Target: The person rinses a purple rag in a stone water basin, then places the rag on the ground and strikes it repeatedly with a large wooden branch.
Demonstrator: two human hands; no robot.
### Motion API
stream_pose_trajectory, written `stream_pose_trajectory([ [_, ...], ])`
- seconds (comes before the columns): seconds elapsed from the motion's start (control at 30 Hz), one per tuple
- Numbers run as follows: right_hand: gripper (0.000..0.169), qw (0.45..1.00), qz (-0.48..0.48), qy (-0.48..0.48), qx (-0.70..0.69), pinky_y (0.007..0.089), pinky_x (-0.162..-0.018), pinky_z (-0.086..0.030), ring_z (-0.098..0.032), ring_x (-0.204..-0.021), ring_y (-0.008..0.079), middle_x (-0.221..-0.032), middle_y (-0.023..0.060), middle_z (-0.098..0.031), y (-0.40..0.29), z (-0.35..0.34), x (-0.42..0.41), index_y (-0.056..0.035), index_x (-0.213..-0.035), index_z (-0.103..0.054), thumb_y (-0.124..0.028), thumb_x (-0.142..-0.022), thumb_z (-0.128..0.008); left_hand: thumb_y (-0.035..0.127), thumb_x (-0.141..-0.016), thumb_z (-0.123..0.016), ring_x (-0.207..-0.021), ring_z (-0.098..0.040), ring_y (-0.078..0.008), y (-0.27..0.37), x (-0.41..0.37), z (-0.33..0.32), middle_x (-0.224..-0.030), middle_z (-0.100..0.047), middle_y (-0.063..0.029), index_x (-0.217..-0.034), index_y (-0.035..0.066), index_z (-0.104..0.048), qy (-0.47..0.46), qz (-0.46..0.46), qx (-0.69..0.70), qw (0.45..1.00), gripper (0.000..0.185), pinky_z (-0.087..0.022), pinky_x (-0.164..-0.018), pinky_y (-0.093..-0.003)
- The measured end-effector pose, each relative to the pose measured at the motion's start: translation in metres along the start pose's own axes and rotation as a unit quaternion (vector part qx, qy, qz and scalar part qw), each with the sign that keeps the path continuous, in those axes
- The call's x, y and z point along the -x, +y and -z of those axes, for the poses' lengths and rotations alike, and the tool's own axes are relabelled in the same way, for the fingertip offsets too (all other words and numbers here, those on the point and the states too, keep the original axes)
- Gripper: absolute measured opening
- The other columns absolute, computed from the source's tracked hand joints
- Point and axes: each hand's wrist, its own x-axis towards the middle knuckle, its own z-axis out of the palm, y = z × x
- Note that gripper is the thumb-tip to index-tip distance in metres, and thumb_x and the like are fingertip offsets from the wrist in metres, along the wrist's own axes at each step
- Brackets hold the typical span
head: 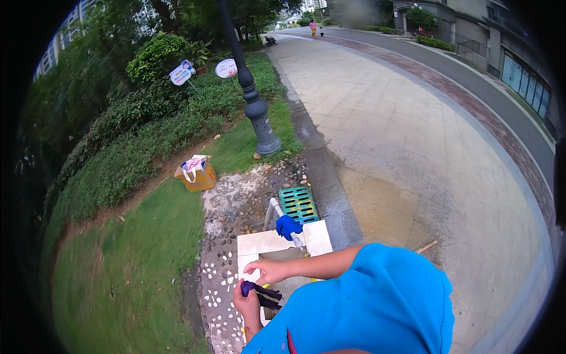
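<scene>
Bunched in my left hand [248,304] is a dark purple cloth [270,297], its loose ends hanging over a white-tiled basin [253,243]. Just above it is my right hand [270,271], thumb and forefinger apart; whether its lower fingers touch the cloth is unclear. A grey metal water pipe [297,241] with a blue cloth [288,227] wound around it slants down to a brass-coloured tap [305,253] at the basin. My right forearm and blue clothing hide part of the basin.
Beyond the basin lies a green drain grate [299,204]. A cardboard box [201,179] holding a bag stands on the grass, left of a lamp post [261,117]. Pebbled ground [216,283] borders the basin. A stick [426,247] lies on the paving. A person [313,28] is far off.
</scene>
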Motion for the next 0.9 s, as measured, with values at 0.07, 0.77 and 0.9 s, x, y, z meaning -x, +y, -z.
stream_pose_trajectory([
  [0.07,0.055,1.000,-0.021,0.022,0.004,0.0293,-0.067,-0.051,-0.063,-0.074,0.0156,-0.115,0.0139,-0.052,0.018,0.003,0.010,-0.0074,-0.127,-0.045,-0.007,-0.076,-0.064,-0.007,-0.071,-0.055,-0.079,-0.057,-0.0134,-0.005,0.005,-0.006,-0.093,-0.059,-0.0070,-0.107,-0.002,-0.058,0.009,-0.022,0.029,0.999,0.037,-0.048,-0.073,-0.0259],
  [0.77,0.050,0.989,-0.125,0.014,0.075,0.0337,-0.075,-0.052,-0.062,-0.090,0.0225,-0.109,0.0131,-0.062,0.049,0.009,0.076,-0.0060,-0.123,-0.052,-0.025,-0.079,-0.067,-0.003,-0.069,-0.059,-0.084,-0.060,-0.0188,0.005,0.002,-0.018,-0.091,-0.061,-0.0100,-0.096,0.003,-0.062,0.027,-0.010,0.044,0.999,0.028,-0.049,-0.077,-0.0302],
  [0.9,0.063,0.982,-0.022,-0.137,0.131,0.0378,-0.097,-0.040,-0.053,-0.113,0.0286,-0.133,0.0186,-0.044,-0.029,0.042,0.072,-0.0065,-0.128,-0.049,-0.033,-0.076,-0.070,0.000,-0.066,-0.059,-0.085,-0.059,-0.0282,0.022,0.000,-0.008,-0.087,-0.059,-0.0111,-0.090,0.007,-0.065,0.049,-0.114,-0.076,0.989,0.025,-0.049,-0.075,-0.0347],
])
